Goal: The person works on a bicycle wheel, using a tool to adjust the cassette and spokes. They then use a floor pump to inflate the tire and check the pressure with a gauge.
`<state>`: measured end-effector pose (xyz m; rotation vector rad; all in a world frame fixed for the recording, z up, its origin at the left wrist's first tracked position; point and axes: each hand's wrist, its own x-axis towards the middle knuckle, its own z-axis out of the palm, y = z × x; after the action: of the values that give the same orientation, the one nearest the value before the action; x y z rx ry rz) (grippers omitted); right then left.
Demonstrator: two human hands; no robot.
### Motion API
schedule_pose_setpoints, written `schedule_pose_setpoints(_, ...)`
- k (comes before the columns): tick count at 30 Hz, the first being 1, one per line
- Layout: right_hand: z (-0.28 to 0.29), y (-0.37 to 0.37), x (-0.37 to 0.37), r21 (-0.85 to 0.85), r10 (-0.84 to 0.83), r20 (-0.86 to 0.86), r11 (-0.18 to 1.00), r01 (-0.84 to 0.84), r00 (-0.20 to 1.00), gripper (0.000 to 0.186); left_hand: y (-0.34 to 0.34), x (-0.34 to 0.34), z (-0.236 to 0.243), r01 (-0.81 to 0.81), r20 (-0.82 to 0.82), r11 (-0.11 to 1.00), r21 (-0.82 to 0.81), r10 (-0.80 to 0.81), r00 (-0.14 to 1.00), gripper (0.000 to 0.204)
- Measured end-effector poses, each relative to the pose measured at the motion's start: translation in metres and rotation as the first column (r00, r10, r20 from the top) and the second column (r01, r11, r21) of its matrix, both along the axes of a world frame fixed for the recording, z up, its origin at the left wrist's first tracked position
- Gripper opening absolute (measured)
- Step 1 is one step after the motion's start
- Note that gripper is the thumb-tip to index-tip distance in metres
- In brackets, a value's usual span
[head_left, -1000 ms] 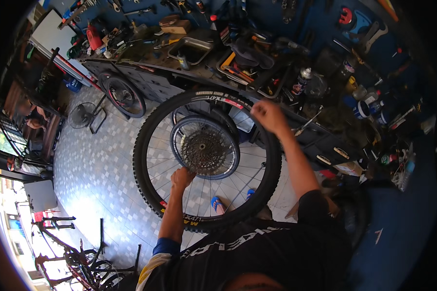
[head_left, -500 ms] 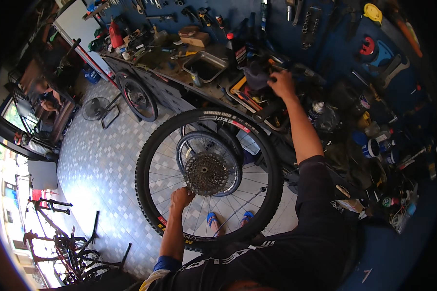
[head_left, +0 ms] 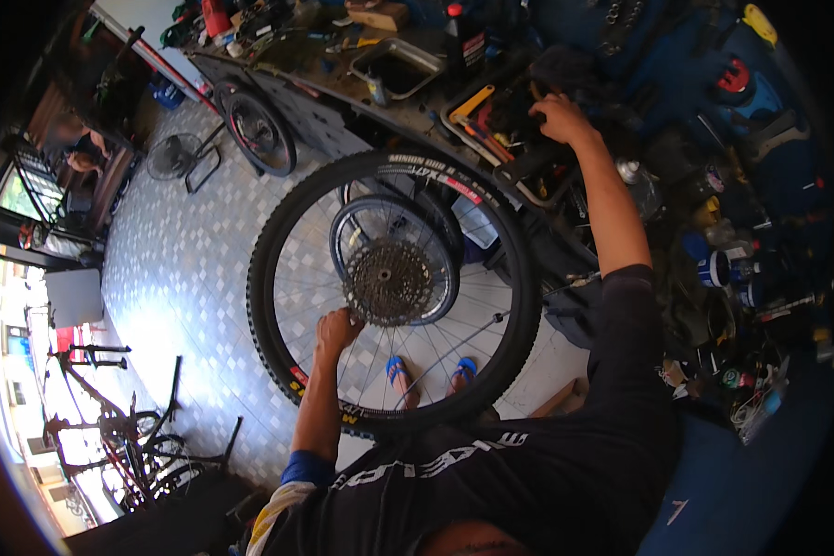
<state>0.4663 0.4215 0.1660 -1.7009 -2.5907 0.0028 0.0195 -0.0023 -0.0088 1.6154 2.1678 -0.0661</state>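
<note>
A bicycle wheel [head_left: 259, 246] with a black knobby tyre stands in front of me, its large cassette [head_left: 389, 283] facing up toward me. My left hand [head_left: 338, 331] is closed at the cassette's lower left edge; the fingertips are partly hidden there. My right hand [head_left: 562, 119] reaches over the cluttered workbench, fingers apart, beside a tray [head_left: 452, 120] of tools with yellow and orange handles. A dark cloth [head_left: 565, 72] lies just beyond that hand. What lies under its fingers is too dark to make out.
A metal pan [head_left: 398, 67] and a black bottle with a red cap [head_left: 465, 42] stand on the bench. Smaller wheels [head_left: 343, 222] show behind the big one. A floor fan [head_left: 173, 157] and another wheel [head_left: 259, 130] stand to the left, bike frames [head_left: 111, 417] at lower left.
The dark cloth has shifted to the right across the bench, and my right hand has come away from it. My left hand stays at the cassette. The whole view has tilted downward.
</note>
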Motion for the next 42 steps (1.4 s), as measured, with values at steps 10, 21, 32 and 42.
schedule_pose_setpoints(10,0.013,-0.023,-0.003,0.293,0.006,-0.060,0.956,0.012,0.998,0.035,-0.004,-0.015,0.022,-0.031,0.206,0.999,-0.019,0.034,0.978,0.034)
schedule_pose_setpoints(21,-0.027,-0.237,-0.105,-0.542,-0.471,-0.830,0.559,-0.627,0.299,0.029,0.044,-0.039,0.027,-0.406,0.511,0.914,-0.015,0.355,0.783,0.092)
schedule_pose_setpoints(32,-0.113,-0.262,-0.170,-0.798,-0.319,-0.577,0.416,-0.436,0.751,0.045,0.094,0.000,0.061,-0.244,0.347,0.970,-0.008,0.231,0.909,0.119)
schedule_pose_setpoints(42,-0.112,-0.250,-0.189,-0.849,-0.185,-0.431,0.415,-0.327,0.883,0.036,0.110,-0.011,0.040,-0.135,0.435,0.988,-0.074,0.154,0.887,0.130)
